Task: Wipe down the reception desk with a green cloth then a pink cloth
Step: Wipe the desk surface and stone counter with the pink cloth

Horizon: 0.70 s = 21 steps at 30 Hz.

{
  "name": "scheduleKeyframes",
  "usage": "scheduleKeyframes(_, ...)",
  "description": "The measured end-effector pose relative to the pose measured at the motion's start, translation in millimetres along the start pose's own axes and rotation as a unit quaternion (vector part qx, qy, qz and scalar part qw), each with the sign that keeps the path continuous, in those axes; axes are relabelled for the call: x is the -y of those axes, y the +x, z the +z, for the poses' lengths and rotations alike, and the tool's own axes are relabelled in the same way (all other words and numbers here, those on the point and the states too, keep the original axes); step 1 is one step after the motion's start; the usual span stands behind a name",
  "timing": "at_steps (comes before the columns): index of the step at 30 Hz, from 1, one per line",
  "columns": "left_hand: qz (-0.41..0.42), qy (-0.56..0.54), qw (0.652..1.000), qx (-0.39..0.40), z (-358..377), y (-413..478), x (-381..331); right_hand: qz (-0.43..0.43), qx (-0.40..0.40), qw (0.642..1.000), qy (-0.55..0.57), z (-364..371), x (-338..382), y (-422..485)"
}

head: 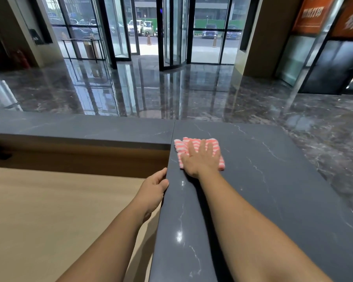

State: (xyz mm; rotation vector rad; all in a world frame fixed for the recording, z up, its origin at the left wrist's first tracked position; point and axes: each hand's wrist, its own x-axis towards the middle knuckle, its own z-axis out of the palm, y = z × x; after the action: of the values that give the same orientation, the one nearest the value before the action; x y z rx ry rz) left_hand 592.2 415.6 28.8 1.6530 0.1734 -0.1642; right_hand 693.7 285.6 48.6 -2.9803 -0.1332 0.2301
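Note:
A pink-and-white striped cloth [180, 146] lies folded on the dark marble top of the reception desk [273, 180], close to its inner corner. My right hand [201, 159] presses flat on the cloth, fingers spread and pointing away from me. My left hand [154, 190] grips the desk's near left edge, thumb on top and fingers curled under the slab. No green cloth is in view.
A lower light wooden work surface [49, 210] lies to the left, below the raised marble ledge [80, 127]. Beyond the desk stretches a glossy dark lobby floor [151, 92] up to glass revolving doors [171, 33].

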Motion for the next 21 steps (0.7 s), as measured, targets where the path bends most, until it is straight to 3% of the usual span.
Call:
scheduleKeyframes(5,-0.022,-0.039,0.998,-0.047,-4,1,4,-0.091,0.016,0.996,-0.006,14,54,-23)
scheduleKeyframes(11,-0.021,-0.129,0.990,-0.044,-1,-6,1,-0.141,0.024,0.990,-0.020,13,27,-35)
scheduleKeyframes(15,-0.046,-0.229,0.969,-0.086,9,-5,-12,-0.088,0.020,0.996,-0.018,3,-22,-37)
scheduleKeyframes(21,-0.062,-0.249,0.962,-0.091,9,-20,-15,0.040,0.012,0.999,0.000,-12,-97,-40)
